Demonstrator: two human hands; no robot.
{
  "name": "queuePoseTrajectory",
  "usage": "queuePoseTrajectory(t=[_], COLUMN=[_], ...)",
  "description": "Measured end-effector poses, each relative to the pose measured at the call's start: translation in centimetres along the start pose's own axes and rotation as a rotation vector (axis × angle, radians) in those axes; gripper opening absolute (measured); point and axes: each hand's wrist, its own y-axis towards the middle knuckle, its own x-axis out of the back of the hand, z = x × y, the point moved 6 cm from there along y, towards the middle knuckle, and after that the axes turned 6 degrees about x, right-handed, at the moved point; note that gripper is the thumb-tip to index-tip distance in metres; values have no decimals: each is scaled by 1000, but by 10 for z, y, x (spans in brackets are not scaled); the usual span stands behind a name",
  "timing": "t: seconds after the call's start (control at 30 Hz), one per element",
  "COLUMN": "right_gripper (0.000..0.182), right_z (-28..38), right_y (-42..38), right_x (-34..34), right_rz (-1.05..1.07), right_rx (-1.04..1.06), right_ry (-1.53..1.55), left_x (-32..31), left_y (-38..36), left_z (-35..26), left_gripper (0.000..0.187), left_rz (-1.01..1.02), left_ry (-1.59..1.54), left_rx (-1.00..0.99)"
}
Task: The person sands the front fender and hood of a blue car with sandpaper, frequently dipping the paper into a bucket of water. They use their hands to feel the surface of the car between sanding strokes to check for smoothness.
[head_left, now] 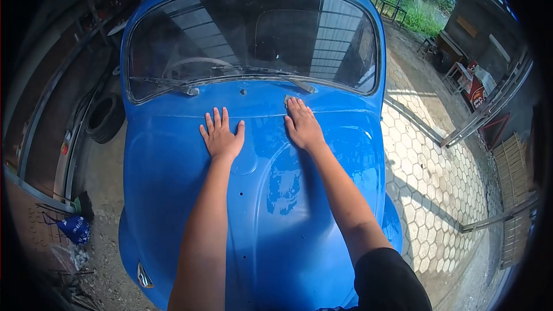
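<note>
Both my hands lie on the blue hood (167,167) of a rounded car. My left hand (220,138) rests flat with fingers spread, left of the hood's centre line and below the windshield, holding nothing. Near the hood's rear seam, my right hand (303,124) presses down with its fingers together. A small grey piece of sandpaper (287,99) shows at the fingertips; the rest is hidden under the hand. Shiny wet patches (283,187) cover part of the hood around and below my right hand, while the left side looks dull.
Beyond the hood are the windshield (247,34) and wiper (299,84). On the left, a loose tire (105,118) leans by the car, with a blue bag (75,228) nearer. Sunlit hexagonal paving (432,207) lies right, beside metal posts (484,112).
</note>
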Motion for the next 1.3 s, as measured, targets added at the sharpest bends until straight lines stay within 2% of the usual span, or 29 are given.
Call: queuePoseTrajectory(t=[0.07, 0.1, 0.2, 0.27, 0.3, 0.43, 0.53, 0.67, 0.7, 0.8, 0.83, 0.87, 0.93, 1.03, 1.13, 1.17, 1.27, 1.3], right_gripper=[71, 84, 79, 76, 71, 64, 64, 63, 62, 63, 63, 63, 63, 67, 71, 73, 71, 68], right_z=[16, 11, 40, 72, 78, 35, 62, 35, 39, 82, 74, 65, 63, 93, 112, 118, 133, 125], right_y=[13, 26, 61, 66, 61, 72, 84, 98, 100, 108, 109, 112, 117, 127, 139, 143, 137, 135], right_x=[-5, -18, -21, -46, -48, -40, -59, -53, -54, -68, -58, -54, -52, -60, -61, -62, -71, -63], right_rz=[2, -11, -7, 140, 162, -126, -18, -55, -56, 140, 195, 164, 80, 165, 179, 188, 234, 261], right_rx=[-122, -223, -298, 41, 40, -354, -162, -210, -280, 61, 48, 34, -148, -48, -42, -15, 261, 238], right_ry=[-61, -38, -92, 142, 100, -103, -13, -43, -124, 26, 89, 22, 30, 221, -100, -30, 26, 95], left_x=[4, 6, 5, 2, 1, -3, -8, -9, -9, -2, 0, -1, 2, 2, 5, 4, 1, 2], left_y=[-2, -3, -2, 0, 1, 1, 5, 5, 5, 7, 4, 2, 2, 3, 4, 1, 3, 2], left_z=[-8, -8, -7, -4, -3, -1, 4, 8, 9, 10, 11, 12, 10, 8, 10, 9, 12, 12], left_gripper=[81, 80, 76, 75, 74, 73, 73, 72, 71, 69, 68, 68, 68, 67, 67, 67, 66, 66], left_rz=[-31, -33, -54, -53, -57, -66, -97, -205, -237, -358, -394, -402, -422, -395, -422, -431, -434, -438], left_ry=[-27, -31, -39, -57, -63, -70, -107, -192, -210, -258, -273, -266, -256, -281, -299, -313, -329, -331], left_rx=[15, 15, 9, 9, 12, 22, 29, 56, 58, 39, 35, 33, 25, 29, 23, 22, 34, 37])
